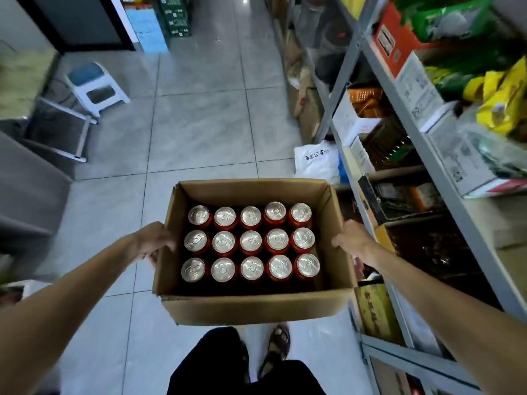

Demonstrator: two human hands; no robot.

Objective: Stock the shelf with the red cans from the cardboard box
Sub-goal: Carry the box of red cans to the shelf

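From where I stand, no word or number comes out clean enough to read. The white plastic bag [316,163] on the floor at the foot of the shelf [340,86] carries a few lines of dark printed characters, upside down and too smeared to make out. Up on the shelf, an orange carton [399,52] bears a white label with black print. The white carton [417,86] just beside it is covered in grey small print. Both are blurred. A yellow carton [370,309] low down shows large reddish characters, unclear. At the far end of the floor, green crates [175,15] have pale labels, too small to tell.
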